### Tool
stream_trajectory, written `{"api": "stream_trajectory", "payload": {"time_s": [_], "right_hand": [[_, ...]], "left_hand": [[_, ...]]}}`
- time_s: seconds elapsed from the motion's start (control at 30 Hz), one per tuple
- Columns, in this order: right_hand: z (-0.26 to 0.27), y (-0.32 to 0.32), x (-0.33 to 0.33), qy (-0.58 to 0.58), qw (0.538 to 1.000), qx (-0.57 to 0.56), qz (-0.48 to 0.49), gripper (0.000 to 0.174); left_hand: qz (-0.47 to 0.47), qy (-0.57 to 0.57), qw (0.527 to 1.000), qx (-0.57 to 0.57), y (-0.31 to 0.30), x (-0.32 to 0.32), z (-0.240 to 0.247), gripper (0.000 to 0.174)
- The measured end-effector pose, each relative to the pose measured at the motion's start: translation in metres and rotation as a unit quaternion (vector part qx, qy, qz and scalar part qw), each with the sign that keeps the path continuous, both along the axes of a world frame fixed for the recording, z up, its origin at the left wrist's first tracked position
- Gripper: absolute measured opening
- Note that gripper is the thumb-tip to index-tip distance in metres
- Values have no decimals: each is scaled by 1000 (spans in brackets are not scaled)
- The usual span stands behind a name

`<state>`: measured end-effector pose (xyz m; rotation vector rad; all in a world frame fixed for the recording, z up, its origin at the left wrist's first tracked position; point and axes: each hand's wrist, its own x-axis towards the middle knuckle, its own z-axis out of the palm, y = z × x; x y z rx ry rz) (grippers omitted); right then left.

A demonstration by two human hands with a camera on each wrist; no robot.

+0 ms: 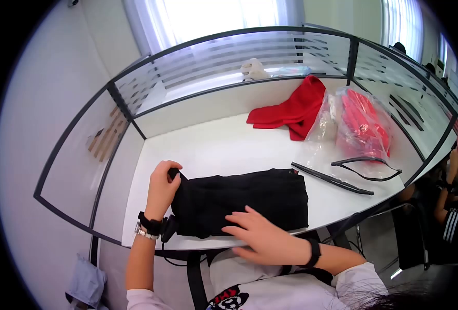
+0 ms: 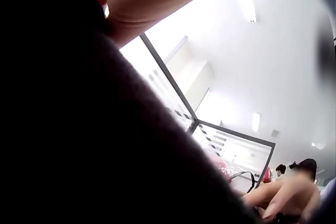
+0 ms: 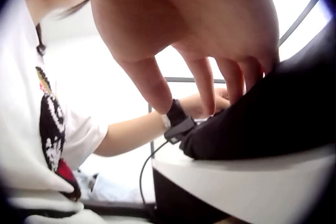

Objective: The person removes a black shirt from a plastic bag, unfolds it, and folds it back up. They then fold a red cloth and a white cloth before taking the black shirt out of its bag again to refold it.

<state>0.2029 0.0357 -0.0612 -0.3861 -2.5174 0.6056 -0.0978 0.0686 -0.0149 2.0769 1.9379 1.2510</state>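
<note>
A white desk (image 1: pixel 198 147) stands in a bright room, closed in along its back and sides by a low partition (image 1: pixel 203 112) with striped clear panels in dark frames; past it, pale curtains (image 1: pixel 156 20) hang at a lit window.

A black cloth (image 1: pixel 244 201), folded into a thick rectangular bundle, lies along the front edge of the desk, from near its left end to about the middle. The left hand (image 1: pixel 162 188) is at the bundle's far left corner, its thumb and fingers curled together and pinching the fabric. A silver watch (image 1: pixel 146 233) and a small black camera (image 1: pixel 169 227) sit on that wrist. The right hand (image 1: pixel 262 240) is open over the near side of the bundle, fingers apart and fairly straight; whether the fingertips touch the fabric, I cannot tell. A black band (image 1: pixel 313 252) circles the right wrist.

Toward the back edge, right of the middle, lies a crumpled red cloth (image 1: pixel 301 111). Just beside it, at the back right corner, is a clear plastic bag (image 1: pixel 322 132) with a red item (image 1: pixel 363 124) inside. In front of the bag lie a narrow black strip (image 1: pixel 332 179) and a looped black strip (image 1: pixel 364 159). Beyond the right edge, another person (image 1: pixel 448 206) is partly in view.
</note>
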Motion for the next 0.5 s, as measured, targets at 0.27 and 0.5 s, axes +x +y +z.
{"api": "stream_trajectory", "payload": {"time_s": [0.27,0.5], "right_hand": [[27,14,81,-59,993,-6,-100,51],[29,15,105,22,976,-79,-203,46]], "left_hand": [[-134,-280,925,-217,-28,53,30,29],[-42,-186,965,-178,-42,38,6,33]]}}
